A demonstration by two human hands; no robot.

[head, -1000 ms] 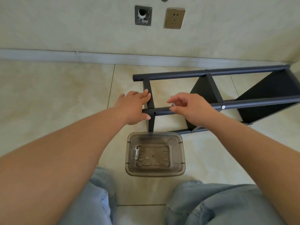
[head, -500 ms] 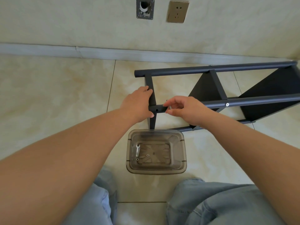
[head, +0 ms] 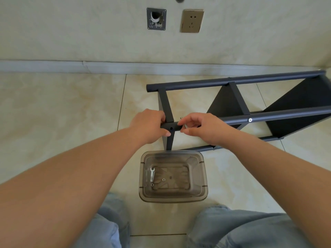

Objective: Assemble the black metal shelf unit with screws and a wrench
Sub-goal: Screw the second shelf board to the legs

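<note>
Two hands at the near post's (head: pixel 268 116) end: left hand (head: pixel 150 126) grips it; right hand (head: pixel 198 127) pinches a screw (head: pixel 185 125). Advise aligning the screw squarely with the hole (head: pixel 171 128) before threading.

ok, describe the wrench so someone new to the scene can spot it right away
Find the clear plastic tub on the floor tiles between the knees and the black shelf frame. The wrench lies on its bottom by the left wall. It is the long flat silver piece; the nuts beside it are small and round.

Beige tiled floor (head: pixel 62 111) — black shelf frame (head: pixel 268 80) lying sideways, clear plastic bin (head: pixel 204 176) just beside it.
</note>
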